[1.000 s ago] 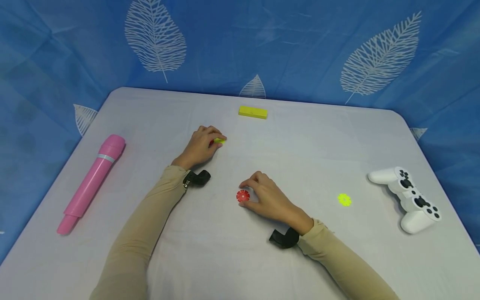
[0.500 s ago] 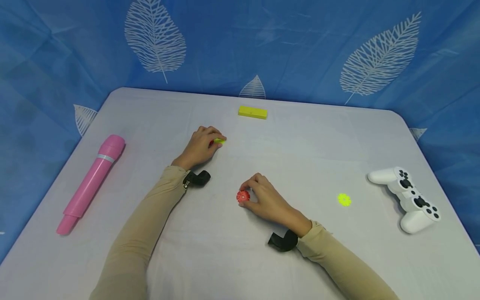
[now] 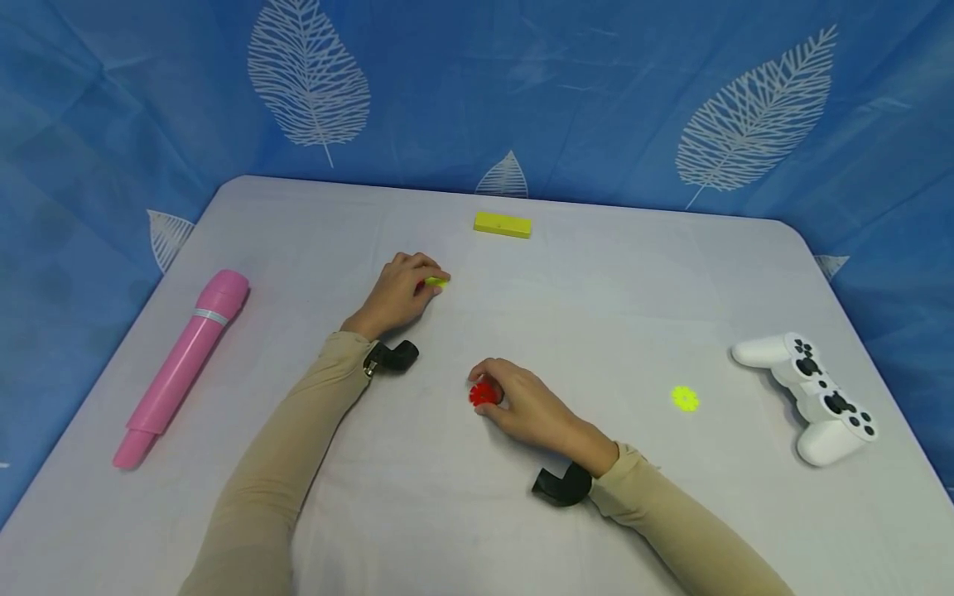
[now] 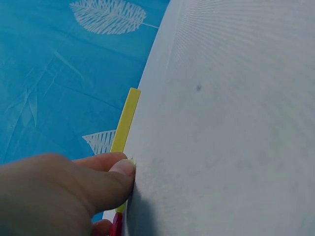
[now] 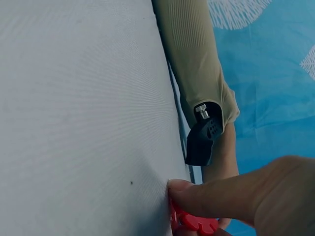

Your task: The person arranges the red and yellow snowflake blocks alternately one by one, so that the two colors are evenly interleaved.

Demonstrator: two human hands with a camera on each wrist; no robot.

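Near the table's middle, my right hand [image 3: 532,406] pinches a red notched plastic disc [image 3: 482,394] between thumb and fingers, close over the white tabletop. The right wrist view shows the red disc [image 5: 199,223] below the thumb, partly hidden by the fingers. Farther off and to the left, my left hand [image 3: 400,290] pinches a yellow-green piece [image 3: 436,281] at its fingertips, mostly covered by them. A bit of red shows beside it under the fingers, and a red edge [image 4: 116,225] appears low in the left wrist view.
A yellow bar-shaped block [image 3: 503,224] lies near the far edge. Right of my right hand lies a flat yellow-green notched disc [image 3: 685,398], then a white game controller [image 3: 805,397]. A pink toy microphone [image 3: 182,364] lies at the left.
My right hand has come slightly nearer with its fingers more bent, and the red disc in it has tilted. The left hand has stayed in place.
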